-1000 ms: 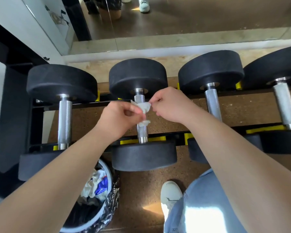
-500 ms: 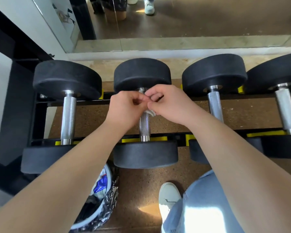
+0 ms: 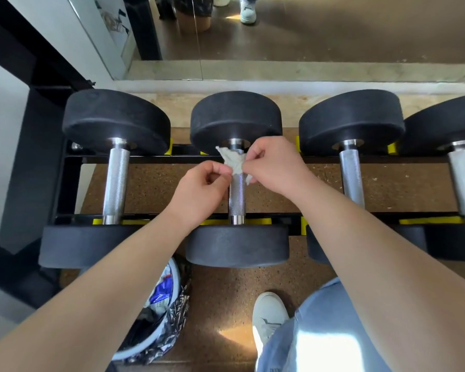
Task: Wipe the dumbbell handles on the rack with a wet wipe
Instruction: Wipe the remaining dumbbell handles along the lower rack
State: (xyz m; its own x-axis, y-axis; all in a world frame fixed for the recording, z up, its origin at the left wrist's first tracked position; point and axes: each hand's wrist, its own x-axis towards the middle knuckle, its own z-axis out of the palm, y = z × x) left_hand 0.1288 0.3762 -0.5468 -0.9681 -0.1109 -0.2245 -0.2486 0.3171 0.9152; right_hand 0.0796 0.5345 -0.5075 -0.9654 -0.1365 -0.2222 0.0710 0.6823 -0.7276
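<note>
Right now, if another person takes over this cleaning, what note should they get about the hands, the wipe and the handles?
Left hand: pinching the left edge of the wet wipe.
Right hand: pinching its right edge.
The wipe is spread over the far end of the second handle, counting from the left.
Done: cannot tell which handles are already wiped.
Left: likely rub along this handle, then check the first handle, third handle and fourth handle.
A trash bin stands on the floor, below left.
</note>
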